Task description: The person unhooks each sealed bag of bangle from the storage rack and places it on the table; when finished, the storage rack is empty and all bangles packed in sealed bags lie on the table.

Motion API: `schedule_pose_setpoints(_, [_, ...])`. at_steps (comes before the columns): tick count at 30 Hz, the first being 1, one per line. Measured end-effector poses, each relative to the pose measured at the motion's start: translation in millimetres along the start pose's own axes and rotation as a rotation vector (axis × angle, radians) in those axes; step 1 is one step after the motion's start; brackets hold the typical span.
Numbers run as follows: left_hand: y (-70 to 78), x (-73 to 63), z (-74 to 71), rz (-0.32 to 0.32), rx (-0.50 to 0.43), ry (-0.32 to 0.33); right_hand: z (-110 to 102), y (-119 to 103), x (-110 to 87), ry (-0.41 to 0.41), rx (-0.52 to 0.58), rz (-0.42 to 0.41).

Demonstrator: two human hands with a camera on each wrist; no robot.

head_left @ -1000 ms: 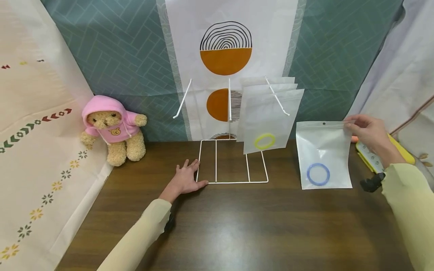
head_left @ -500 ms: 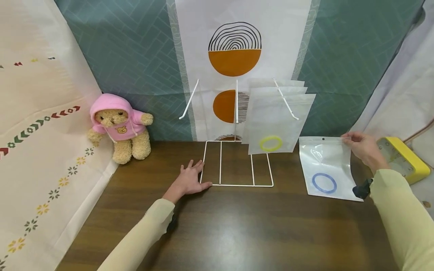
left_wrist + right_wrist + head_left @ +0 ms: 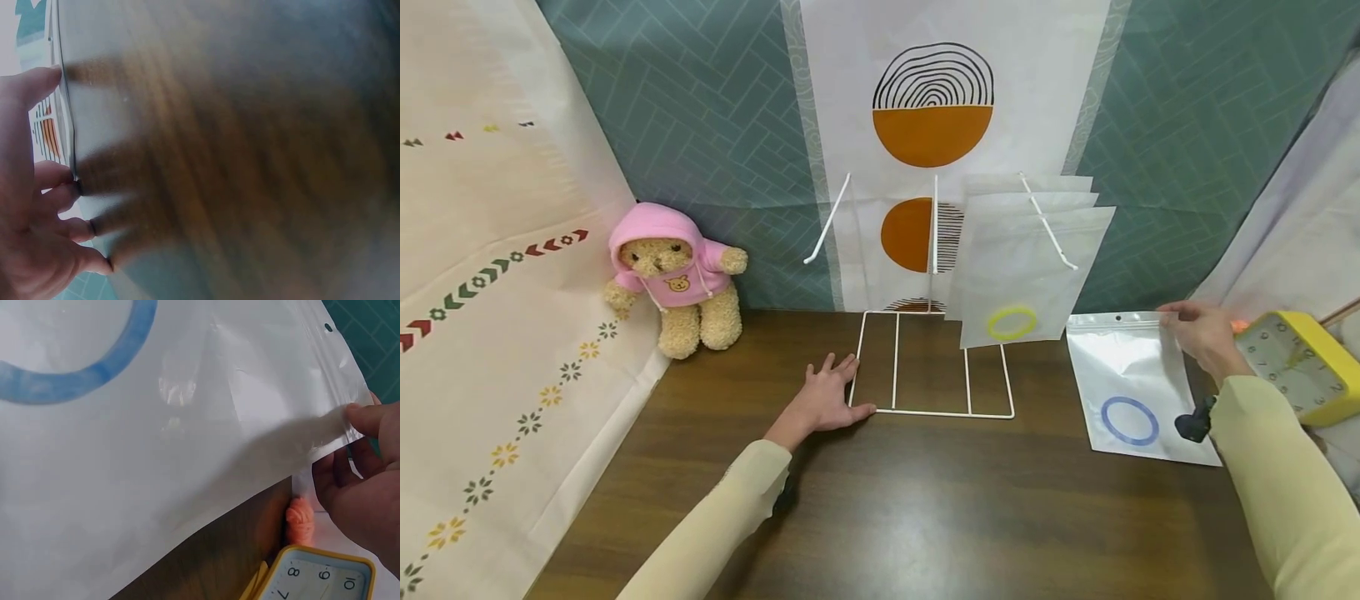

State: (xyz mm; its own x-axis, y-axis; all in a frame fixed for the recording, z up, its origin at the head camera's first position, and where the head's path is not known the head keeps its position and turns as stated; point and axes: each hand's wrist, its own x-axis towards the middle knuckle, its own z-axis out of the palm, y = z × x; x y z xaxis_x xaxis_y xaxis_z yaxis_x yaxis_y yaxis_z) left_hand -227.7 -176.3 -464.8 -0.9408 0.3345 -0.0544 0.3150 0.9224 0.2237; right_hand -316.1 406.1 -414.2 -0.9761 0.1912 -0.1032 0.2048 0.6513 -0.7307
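Observation:
My right hand [image 3: 1208, 340] pinches the top right corner of a white zip bag [image 3: 1131, 367] between thumb and fingers. A blue ring [image 3: 1130, 421] shows through the bag's clear front, and a small hole is near its top edge. The bag slopes, its lower end nearer me. My left hand [image 3: 826, 398] rests with spread fingers at the left front corner of a white wire rack [image 3: 943, 413]; its thumb touches the base wire. Several similar bags [image 3: 1030, 267] hang from the rack's right hook, the front one with a yellow ring [image 3: 1011, 324].
The rack's left hook [image 3: 827, 218] and middle hook [image 3: 935, 225] carry no bags. A teddy bear [image 3: 677, 279] in a pink hoodie sits at the back left. A yellow clock [image 3: 1303, 367] and an orange thing [image 3: 300, 522] are at the right. Cloth hangs behind.
My right hand has lowered the bag with the blue ring towards the table, and the bag has tilted back. The view has shifted to the right. My left hand stays at the rack.

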Motion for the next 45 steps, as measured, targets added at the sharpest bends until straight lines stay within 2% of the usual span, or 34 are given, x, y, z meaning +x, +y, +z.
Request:
schedule_pose_setpoints(12, [7.4, 2.4, -2.0, 0.017, -0.004, -0.006, -4, 6, 0.3, 0.092, -0.02, 0.128])
schedule_pose_setpoints(18, [10.2, 4.0, -2.1, 0.026, 0.003, -0.005, -5, 2, -5.5, 0.122, -0.004, 0.129])
schedule_pose_setpoints(26, [10.5, 6.2, -2.7, 0.032, 0.01, -0.001, -8, 1, -8.5, 0.18, -0.03, 0.037])
schedule_pose_setpoints(29, [10.5, 5.1, -3.9, 0.026, 0.002, -0.006, -9, 1, -8.9, 0.176, -0.044, 0.008])
schedule_pose_setpoints(35, [8.5, 3.5, -5.2, 0.014, -0.008, -0.004, -10, -12, -14.7, 0.167, -0.063, -0.119])
schedule_pose_setpoints(39, [6.2, 2.5, -4.4, 0.013, -0.016, -0.011, -10, -26, -20.7, 0.177, -0.008, -0.194])
schedule_pose_setpoints(45, [1.9, -0.9, -2.2, 0.014, -0.004, -0.011, -14, -50, -33.2, 0.139, 0.128, -0.269])
